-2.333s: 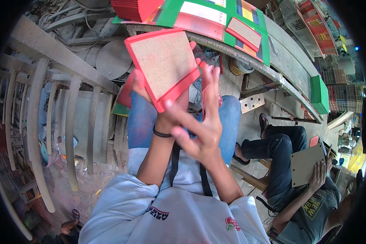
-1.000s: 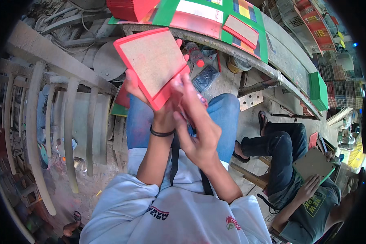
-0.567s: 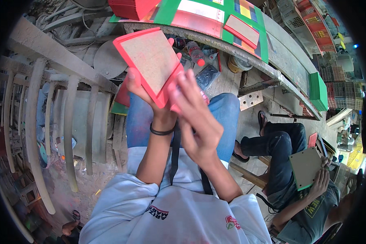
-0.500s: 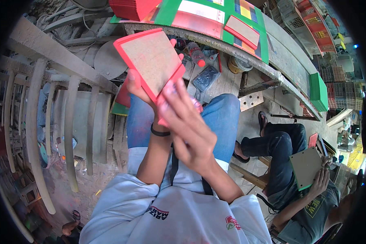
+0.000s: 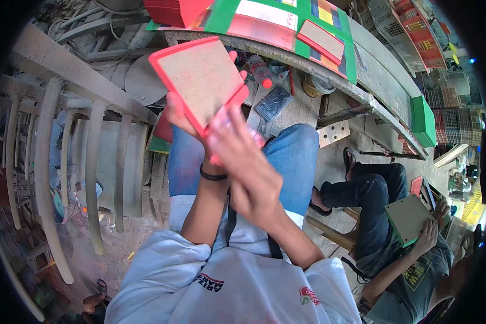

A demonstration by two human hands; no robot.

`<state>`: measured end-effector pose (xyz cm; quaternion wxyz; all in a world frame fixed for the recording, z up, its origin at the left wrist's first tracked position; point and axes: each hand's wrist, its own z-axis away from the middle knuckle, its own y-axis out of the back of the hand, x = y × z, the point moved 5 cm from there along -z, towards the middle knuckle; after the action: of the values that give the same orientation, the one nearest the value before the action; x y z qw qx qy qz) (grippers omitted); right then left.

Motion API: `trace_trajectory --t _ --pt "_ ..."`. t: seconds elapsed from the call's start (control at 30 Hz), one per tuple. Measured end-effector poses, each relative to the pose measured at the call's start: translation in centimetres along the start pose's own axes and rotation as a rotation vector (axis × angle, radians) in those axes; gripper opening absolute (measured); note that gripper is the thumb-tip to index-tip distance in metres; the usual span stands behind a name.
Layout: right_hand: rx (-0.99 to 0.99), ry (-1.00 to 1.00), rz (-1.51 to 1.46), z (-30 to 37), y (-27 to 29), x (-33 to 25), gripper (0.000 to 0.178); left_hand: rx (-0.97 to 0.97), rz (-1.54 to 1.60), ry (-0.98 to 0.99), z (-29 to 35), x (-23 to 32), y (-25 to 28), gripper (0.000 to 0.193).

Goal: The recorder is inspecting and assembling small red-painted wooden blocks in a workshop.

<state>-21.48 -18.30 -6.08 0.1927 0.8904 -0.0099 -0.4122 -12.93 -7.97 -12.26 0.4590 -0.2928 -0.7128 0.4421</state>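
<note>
A flat rectangular board [image 5: 202,81] with a grey-tan face and red edging is held up over my lap. My left hand [image 5: 181,116] grips it from beneath, thumb at its left edge and fingertips showing past its right edge. My right hand [image 5: 248,170] lies across the board's lower corner, its fingers smeared by motion. Around those fingers shows a pinkish-red soft-looking piece [image 5: 258,141], mostly hidden by the hand. On the bench ahead, a similar red-edged board [image 5: 322,40] lies flat, and a stack of red pieces [image 5: 178,12] stands to its left.
The long bench [image 5: 383,116] curves along the far side, with a green stack [image 5: 423,122] at its right end. A plastic bottle [image 5: 260,71] and a tub [image 5: 317,85] are beneath it. Wooden bars [image 5: 94,178] stand at left. A seated co-worker [image 5: 416,264] holds a green-edged board at right.
My right hand has shifted slightly left and down along the board's lower edge. The board has tilted a little in my left hand. The co-worker's hands have moved on their board.
</note>
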Motion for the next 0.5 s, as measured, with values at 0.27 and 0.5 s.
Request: trace_trajectory --t 0.27,0.5 --pt "-0.114 0.004 -0.039 0.8 -0.8 -0.6 0.043 0.075 0.005 -0.035 0.2 -0.3 -0.1 0.093" --pt "-0.101 0.024 -0.153 1.5 -0.6 -2.6 0.046 -0.237 0.230 0.024 -0.7 0.6 -0.5 0.101"
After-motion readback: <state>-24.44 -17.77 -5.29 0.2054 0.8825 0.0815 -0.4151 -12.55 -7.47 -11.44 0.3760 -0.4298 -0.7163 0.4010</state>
